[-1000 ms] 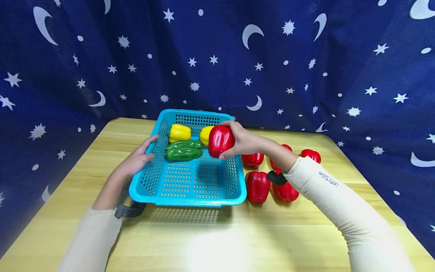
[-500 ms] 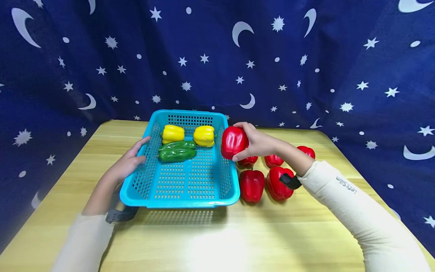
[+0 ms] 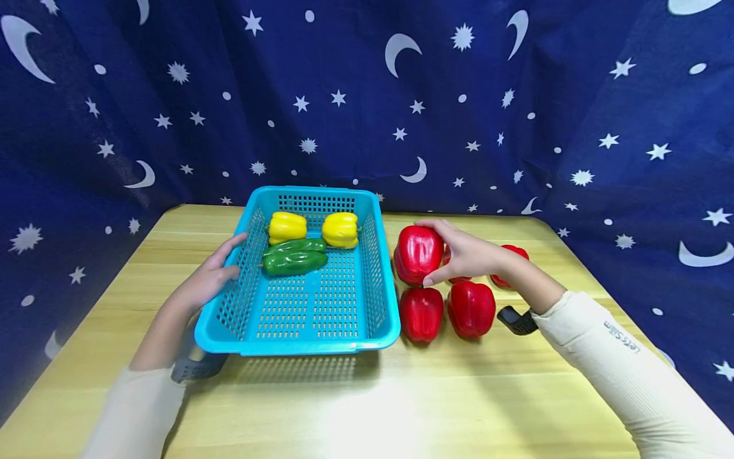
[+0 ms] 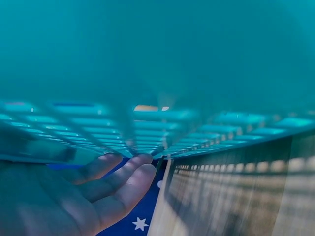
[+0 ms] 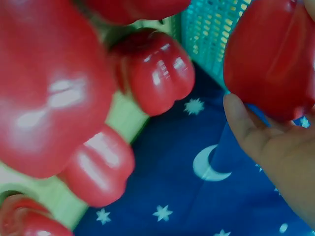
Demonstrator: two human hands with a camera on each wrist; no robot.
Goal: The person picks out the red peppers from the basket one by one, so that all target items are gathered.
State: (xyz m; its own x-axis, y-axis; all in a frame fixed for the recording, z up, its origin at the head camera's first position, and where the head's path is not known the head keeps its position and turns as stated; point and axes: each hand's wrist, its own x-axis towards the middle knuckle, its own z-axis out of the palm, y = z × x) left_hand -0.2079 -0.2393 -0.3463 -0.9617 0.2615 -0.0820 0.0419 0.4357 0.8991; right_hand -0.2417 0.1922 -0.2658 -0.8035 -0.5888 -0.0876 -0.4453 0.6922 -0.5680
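My right hand [image 3: 466, 255] grips a red bell pepper [image 3: 419, 252] between thumb and fingers, just right of the blue basket [image 3: 298, 346]. The same pepper [image 5: 270, 59] is at the right edge of the right wrist view. Part of another red pepper shows behind and below it. My left hand [image 3: 202, 280] holds the basket's left side, thumb and a finger at the rim; in the left wrist view the other fingers [image 4: 123, 191] lie along its outside. Inside the basket lie two yellow bell peppers [image 3: 341, 230] and two long green peppers [image 3: 295, 262].
Several more red bell peppers lie on the wooden table [image 3: 459, 401] right of the basket, among them a front pepper [image 3: 421, 315], one beside it [image 3: 471, 309] and one farther back [image 3: 509, 255]. A blue star-and-moon curtain [image 3: 344, 76] hangs behind the table.
My right hand has carried the red bell pepper from above the basket rightward, out past its right rim and down toward the other red peppers. My left hand stays at the basket.
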